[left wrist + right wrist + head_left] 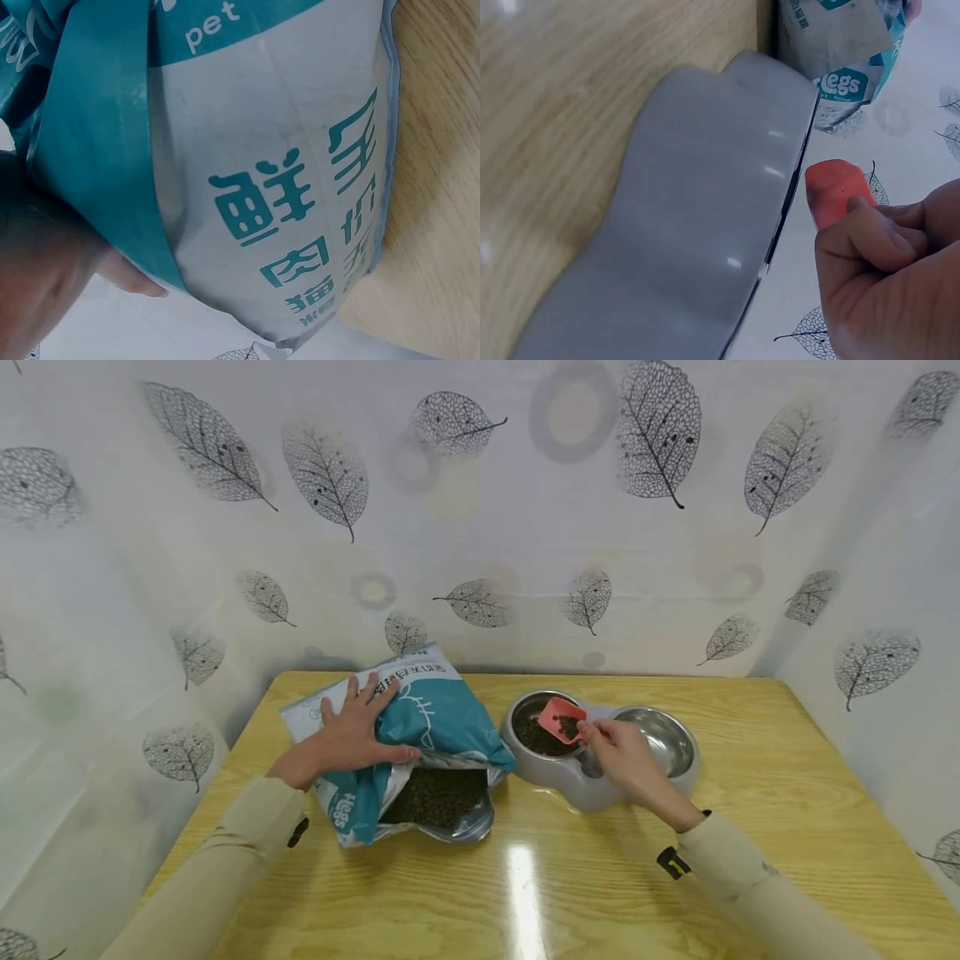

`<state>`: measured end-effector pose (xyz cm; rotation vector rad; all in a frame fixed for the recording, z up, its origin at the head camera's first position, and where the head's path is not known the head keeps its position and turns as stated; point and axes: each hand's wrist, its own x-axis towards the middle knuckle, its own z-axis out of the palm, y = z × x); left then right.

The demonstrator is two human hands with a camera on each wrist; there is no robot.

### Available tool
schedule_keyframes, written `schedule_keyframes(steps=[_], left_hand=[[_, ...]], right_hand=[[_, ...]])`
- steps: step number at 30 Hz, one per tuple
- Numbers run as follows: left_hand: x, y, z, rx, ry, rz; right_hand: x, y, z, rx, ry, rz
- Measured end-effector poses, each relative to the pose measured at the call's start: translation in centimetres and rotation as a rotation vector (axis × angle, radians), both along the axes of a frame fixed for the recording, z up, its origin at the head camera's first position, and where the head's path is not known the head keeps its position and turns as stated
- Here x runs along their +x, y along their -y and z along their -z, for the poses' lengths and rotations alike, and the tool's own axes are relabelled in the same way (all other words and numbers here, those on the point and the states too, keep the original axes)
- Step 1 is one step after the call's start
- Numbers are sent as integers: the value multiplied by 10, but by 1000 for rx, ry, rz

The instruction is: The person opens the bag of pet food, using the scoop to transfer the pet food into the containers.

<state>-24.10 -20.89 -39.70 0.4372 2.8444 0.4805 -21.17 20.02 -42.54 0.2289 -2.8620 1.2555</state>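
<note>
A teal and white pet food bag [442, 718] lies on its side, its open mouth toward me with brown kibble [438, 797] inside. My left hand [352, 731] rests spread on top of the bag; in the left wrist view part of that hand [52, 277] shows beside the bag [247, 165]. With my right hand [622, 756] I pinch the handle of a small red scoop [558, 717], which carries some kibble. It is tilted over the left bowl [513, 727] of a grey double feeder [551, 770]. Kibble covers the bottom of that bowl.
The feeder's right steel bowl [671, 739] shows bare metal. Everything stands on a wooden table [757, 752] against a back wall covered with leaf-patterned sheeting [480, 543]. Similar sheeting hangs at both sides.
</note>
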Motion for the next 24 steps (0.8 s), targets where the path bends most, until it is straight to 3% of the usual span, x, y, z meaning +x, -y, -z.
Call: schedule_keyframes(steps=[5,12,24], left_hand=[[0,0,1,2,-2,-2],[1,0,1,1,-6,-3],[1,-1,-1,3,-11,-2]], right_hand=[[-10,6,-1,58,-46,-9],[-21,14,-2,177,-180,-16],[-24,15,3,334,-288,-13]])
